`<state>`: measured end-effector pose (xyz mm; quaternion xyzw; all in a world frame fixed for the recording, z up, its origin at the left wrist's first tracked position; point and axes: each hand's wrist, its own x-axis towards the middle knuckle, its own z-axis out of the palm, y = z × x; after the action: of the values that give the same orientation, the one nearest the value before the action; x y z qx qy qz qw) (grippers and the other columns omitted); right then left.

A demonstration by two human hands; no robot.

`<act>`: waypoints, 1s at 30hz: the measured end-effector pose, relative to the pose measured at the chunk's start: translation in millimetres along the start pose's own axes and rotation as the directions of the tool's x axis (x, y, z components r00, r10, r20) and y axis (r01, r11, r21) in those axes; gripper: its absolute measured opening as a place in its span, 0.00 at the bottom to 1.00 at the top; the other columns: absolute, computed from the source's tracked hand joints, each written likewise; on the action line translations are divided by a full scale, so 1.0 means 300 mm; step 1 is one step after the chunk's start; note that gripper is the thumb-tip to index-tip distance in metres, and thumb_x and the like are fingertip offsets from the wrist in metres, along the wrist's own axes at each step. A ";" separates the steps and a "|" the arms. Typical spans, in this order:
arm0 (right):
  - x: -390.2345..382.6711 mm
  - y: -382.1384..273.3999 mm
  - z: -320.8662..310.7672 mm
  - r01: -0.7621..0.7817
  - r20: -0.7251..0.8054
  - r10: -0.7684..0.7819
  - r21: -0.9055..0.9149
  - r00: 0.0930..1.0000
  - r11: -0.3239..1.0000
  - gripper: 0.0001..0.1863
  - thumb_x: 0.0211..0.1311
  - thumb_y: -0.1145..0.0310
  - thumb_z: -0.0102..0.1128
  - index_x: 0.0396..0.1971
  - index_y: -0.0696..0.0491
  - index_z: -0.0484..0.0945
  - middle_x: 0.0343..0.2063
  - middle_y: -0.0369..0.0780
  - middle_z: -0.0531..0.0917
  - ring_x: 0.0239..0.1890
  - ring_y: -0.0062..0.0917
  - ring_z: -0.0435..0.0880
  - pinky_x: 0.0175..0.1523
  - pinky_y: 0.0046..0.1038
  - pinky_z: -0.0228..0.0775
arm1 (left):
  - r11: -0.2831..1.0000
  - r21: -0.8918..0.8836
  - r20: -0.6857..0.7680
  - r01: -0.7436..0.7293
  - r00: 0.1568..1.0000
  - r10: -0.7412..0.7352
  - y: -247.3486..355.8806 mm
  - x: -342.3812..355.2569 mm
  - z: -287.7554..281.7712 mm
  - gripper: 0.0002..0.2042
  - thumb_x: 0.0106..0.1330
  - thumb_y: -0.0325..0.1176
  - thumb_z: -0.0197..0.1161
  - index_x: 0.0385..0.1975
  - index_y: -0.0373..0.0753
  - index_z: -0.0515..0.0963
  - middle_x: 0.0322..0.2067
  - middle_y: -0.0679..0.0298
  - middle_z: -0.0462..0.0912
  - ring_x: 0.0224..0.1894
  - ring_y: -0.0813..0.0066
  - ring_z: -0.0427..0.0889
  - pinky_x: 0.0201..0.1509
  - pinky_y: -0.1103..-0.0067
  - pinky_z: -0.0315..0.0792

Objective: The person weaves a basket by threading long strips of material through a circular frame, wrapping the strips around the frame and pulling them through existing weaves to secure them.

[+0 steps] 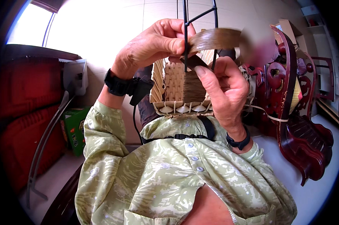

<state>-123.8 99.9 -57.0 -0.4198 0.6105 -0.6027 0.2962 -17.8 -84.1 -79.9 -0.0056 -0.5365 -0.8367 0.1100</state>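
Note:
A black wire frame point(187, 23) with two long rods and a crossbar stands upright in front of me. My left hand point(156, 42) is closed at its left rod, thumb and fingers pinching a glossy brown flat strip point(216, 38) that arcs out to the right. Near the right rod, my right hand point(227, 88) pinches a darker stretch of strip between the rods under its thumb. Below, brown strips are packed in rows point(193, 88) across the frame. Behind and under it a woven basket point(174, 75) rests at my lap, white shell-like pieces point(182, 109) along its near rim.
At the left are red cushions point(30, 86), a curved grey metal stand point(45, 148) and a green box point(75, 127). A carved dark red wooden chair point(285, 123) stands at the right, a pale cord point(269, 115) around it. A black cable point(135, 122) hangs by my left wrist.

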 end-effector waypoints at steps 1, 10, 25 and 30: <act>0.001 -0.004 -0.001 -0.013 0.004 0.013 0.008 1.000 1.000 0.09 0.61 0.78 0.61 0.26 0.53 0.70 0.22 0.24 0.70 0.23 0.05 0.61 0.26 0.11 0.51 | 1.000 0.005 -0.017 0.002 1.000 -0.002 -0.016 0.002 -0.011 0.21 0.53 0.49 0.73 0.30 0.40 0.72 0.26 0.67 0.77 0.22 0.83 0.70 0.24 0.86 0.61; 0.006 -0.014 0.002 -0.002 -0.027 0.000 -0.076 1.000 0.997 0.11 0.55 0.71 0.68 0.22 0.58 0.74 0.17 0.31 0.77 0.20 0.11 0.71 0.26 0.17 0.64 | 0.981 -0.189 0.089 -0.040 0.994 0.057 -0.015 -0.062 -0.085 0.29 0.48 0.55 0.74 0.32 0.34 0.72 0.18 0.68 0.75 0.14 0.85 0.69 0.15 0.88 0.60; 0.002 0.011 0.011 0.027 -0.062 -0.026 0.010 0.998 1.000 0.08 0.54 0.71 0.69 0.28 0.59 0.79 0.20 0.35 0.82 0.23 0.13 0.77 0.30 0.18 0.69 | 0.508 -0.367 -0.475 -0.780 0.626 0.618 0.112 -0.517 -0.042 0.17 0.63 0.52 0.62 0.33 0.47 0.67 0.21 0.74 0.72 0.25 0.84 0.72 0.34 0.79 0.75; 0.004 0.014 0.014 0.098 -0.088 -0.095 0.030 0.992 0.995 0.07 0.55 0.72 0.68 0.28 0.61 0.81 0.18 0.33 0.80 0.22 0.13 0.75 0.30 0.19 0.68 | 0.780 0.582 -0.807 0.230 0.287 0.517 0.026 -0.661 -0.158 0.10 0.66 0.34 0.62 0.40 0.33 0.79 0.30 0.67 0.80 0.33 0.84 0.75 0.34 0.84 0.71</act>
<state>-121.3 96.5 -61.3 -0.4171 0.5915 -0.6442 0.2472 182.5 -94.5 -118.2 0.4715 -0.5952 -0.4392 0.4802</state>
